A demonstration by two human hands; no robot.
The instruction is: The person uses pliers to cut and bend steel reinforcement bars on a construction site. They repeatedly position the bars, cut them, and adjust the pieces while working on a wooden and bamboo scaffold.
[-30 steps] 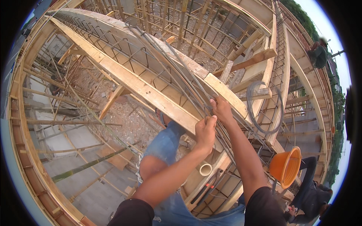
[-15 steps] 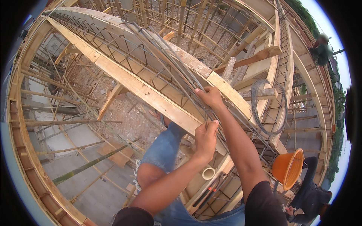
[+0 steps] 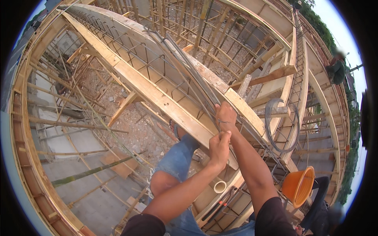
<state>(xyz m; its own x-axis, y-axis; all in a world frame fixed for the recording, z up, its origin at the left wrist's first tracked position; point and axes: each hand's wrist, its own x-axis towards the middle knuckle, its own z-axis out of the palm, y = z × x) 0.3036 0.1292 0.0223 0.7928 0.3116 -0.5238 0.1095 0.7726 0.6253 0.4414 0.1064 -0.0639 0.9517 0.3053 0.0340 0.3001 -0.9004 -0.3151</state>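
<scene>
My right hand (image 3: 226, 115) is closed at the lower part of a bundle of long steel rods (image 3: 193, 74). What its fingers hold is hidden. A thin dark wire shows across its wrist. Just below, my left hand (image 3: 219, 148) is closed with the thumb up, close against the right wrist; its contents cannot be made out. The rods slope along a wooden formwork trough (image 3: 159, 103), over a cage of bent steel bars (image 3: 147, 59). Pliers or cutters with dark and red handles (image 3: 220, 205) lie below my hands, beside a pale pipe end (image 3: 220, 187).
A coil of grey wire (image 3: 268, 124) hangs over a timber stub at right. An orange bucket (image 3: 298, 187) is at lower right, near another person in dark clothes. Bamboo scaffolding (image 3: 78, 126) and rubble ground (image 3: 130, 118) lie far below. Another person (image 3: 335, 70) sits at far right.
My right hand has turned and its fingers have curled in closer. The left hand has come nearer the right wrist. The view has shifted slightly.
</scene>
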